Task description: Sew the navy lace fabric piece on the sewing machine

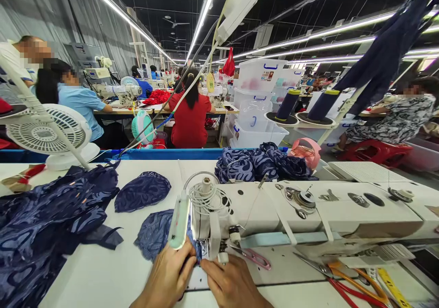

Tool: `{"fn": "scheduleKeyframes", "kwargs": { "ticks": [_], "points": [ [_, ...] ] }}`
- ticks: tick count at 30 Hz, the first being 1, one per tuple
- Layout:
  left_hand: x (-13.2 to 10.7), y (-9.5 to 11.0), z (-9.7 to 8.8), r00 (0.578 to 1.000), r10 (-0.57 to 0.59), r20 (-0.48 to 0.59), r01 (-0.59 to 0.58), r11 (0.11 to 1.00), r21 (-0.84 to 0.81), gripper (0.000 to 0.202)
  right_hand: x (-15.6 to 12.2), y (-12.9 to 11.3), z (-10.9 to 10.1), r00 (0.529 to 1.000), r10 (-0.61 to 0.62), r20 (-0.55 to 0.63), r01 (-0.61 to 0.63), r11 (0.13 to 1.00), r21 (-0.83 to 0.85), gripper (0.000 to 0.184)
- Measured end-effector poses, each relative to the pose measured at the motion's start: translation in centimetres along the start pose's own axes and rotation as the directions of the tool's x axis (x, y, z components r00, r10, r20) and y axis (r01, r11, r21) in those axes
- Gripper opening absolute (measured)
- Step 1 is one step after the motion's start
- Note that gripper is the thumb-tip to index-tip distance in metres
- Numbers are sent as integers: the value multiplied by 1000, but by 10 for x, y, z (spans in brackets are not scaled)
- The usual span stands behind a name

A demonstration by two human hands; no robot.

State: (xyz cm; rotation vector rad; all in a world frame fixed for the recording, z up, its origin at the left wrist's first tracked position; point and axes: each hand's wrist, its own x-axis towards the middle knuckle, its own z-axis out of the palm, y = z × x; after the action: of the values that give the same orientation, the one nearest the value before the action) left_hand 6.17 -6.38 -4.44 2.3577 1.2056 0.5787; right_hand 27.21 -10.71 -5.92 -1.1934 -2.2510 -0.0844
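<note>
A white sewing machine stands before me, its lit lamp beside the needle head. A navy lace fabric piece lies under the lamp and runs to the presser foot. My left hand is left of the foot, its fingers closed on the near edge of this piece. My right hand is just right of it, fingertips closed at the same edge by the foot; part of that hand is hidden by the machine head. Another cut lace piece lies flat farther back on the table.
A heap of navy lace covers the left side; bundled lace sits behind the machine. Pink-handled snips, orange-handled scissors and a yellow tape measure lie right. A white fan stands left. Other people sit beyond.
</note>
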Motion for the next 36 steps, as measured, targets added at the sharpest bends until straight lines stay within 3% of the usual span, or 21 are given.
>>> {"fn": "scheduleKeyframes", "kwargs": {
  "ticks": [2,4,7,8,11,17,22,28,36],
  "points": [
    [-4,-4,-1,963,243,-116,-223,961,161,31,0,0,-1,1000,4,25,-3,1000,-13,28],
    [-5,-5,-3,872,462,-163,-403,866,298,34,1,2,-2,998,3,61,-2,1000,-28,25],
    [-3,-4,-4,765,619,-176,-518,754,404,27,1,3,-3,996,0,93,4,999,-46,21],
    [-3,-4,-4,752,633,-183,-519,740,428,27,1,4,-2,995,1,102,4,999,-47,20],
    [-5,-4,-1,764,613,-201,-481,749,455,33,-2,4,0,990,7,138,-2,999,-43,22],
    [-5,3,3,715,585,-383,-421,798,432,42,-3,2,0,994,41,104,-38,999,-28,27],
    [-3,3,5,721,570,-393,-409,809,422,43,-2,2,-5,994,105,-34,-103,993,55,33],
    [-3,0,6,710,575,-407,-422,809,408,42,-2,2,-5,995,56,79,-52,997,-53,31],
    [-5,-2,5,693,596,-405,-426,792,437,42,-4,4,2,984,156,-81,-154,988,27,26]
  ]
}}
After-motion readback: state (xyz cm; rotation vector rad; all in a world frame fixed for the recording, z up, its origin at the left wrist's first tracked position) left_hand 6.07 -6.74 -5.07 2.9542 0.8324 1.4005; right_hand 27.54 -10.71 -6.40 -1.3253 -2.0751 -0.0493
